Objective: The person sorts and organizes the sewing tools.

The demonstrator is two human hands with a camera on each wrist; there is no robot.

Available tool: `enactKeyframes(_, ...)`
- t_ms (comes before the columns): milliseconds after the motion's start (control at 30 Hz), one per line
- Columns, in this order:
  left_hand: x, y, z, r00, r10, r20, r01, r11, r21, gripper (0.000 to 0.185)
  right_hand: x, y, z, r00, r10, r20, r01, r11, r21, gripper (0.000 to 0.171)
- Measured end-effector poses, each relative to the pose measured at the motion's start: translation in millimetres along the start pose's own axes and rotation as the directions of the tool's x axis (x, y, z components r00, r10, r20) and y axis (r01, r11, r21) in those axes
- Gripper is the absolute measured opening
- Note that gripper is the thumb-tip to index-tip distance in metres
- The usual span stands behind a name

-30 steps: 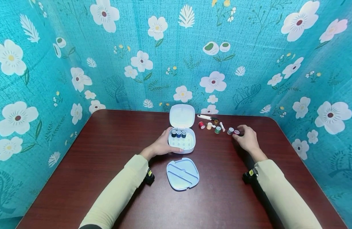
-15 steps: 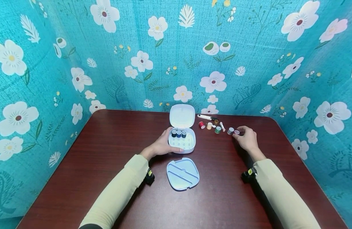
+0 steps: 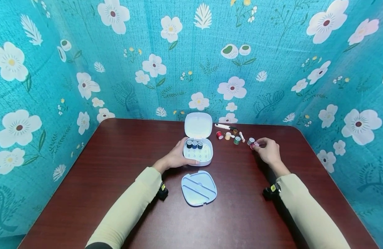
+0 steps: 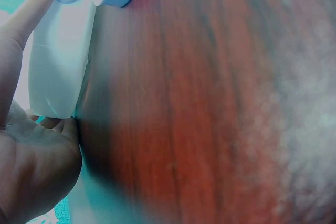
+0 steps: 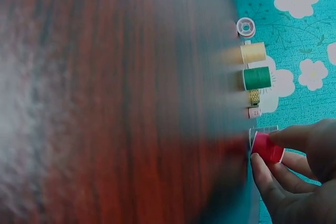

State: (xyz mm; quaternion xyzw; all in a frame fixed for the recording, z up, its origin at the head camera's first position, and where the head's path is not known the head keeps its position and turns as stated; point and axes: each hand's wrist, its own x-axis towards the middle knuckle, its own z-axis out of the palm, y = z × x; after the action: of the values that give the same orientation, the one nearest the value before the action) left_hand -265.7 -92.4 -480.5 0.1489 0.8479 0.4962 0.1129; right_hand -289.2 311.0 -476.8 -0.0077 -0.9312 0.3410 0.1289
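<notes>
My right hand [image 3: 270, 151] pinches a magenta thread spool [image 5: 266, 149] between thumb and fingertips; in the right wrist view it leans at a tilt. Right beside it stands a grey spool [image 3: 251, 141]. My left hand [image 3: 175, 158] grips a small white sewing box [image 3: 209, 163] by its left side, thumb along the front wall. The box's lid [image 3: 198, 125] stands raised at the back. Along the rear row of pegs inside sit three dark spools [image 3: 194, 145]; several bare pegs show in front of them. The left wrist view shows my thumb at the box's front.
A pale blue divided tray [image 3: 199, 188] lies in front of the box. Right of the box lie a red spool [image 3: 219, 135], a cream spool [image 3: 227, 136], a green spool [image 3: 237, 140], a white-handled tool [image 3: 224, 127], a brass thimble [image 3: 235, 131] and a small white strip [image 3: 242, 137].
The magenta spool, first upright, is now tilted and shifted slightly left and toward me in my right hand's fingertips. My left hand and the box have stayed put.
</notes>
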Motion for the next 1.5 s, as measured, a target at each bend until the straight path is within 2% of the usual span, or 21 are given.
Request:
enactKeyframes(400, -1.4, 3.2, -1.1, 1.000, 0.007, -0.005, -0.007, 1.000, -0.003, 0.116, -4.6, -7.7, 0.5, 0.995, 0.015, 0.095, -0.019, 0.999, 0.048, 0.026)
enactKeyframes(700, -1.2, 0.5, 0.3, 1.000, 0.002, -0.006, -0.002, 1.000, 0.003, 0.116, -7.2, -9.9, 7.2, 0.995, -0.002, 0.102, -0.005, 0.998, 0.063, 0.025)
enactKeyframes(1100, -2.5, 3.4, -0.5, 1.000, 0.013, -0.007, -0.013, 1.000, -0.016, 0.115, -10.0, -27.4, 12.6, 0.990, -0.002, 0.144, -0.013, 0.994, 0.110, 0.025)
enactKeyframes(1500, -1.2, 1.4, -0.1, 1.000, 0.002, -0.007, -0.002, 1.000, -0.002, 0.116, -10.8, -44.1, 18.5, 0.985, -0.085, 0.151, 0.063, 0.988, 0.143, 0.022)
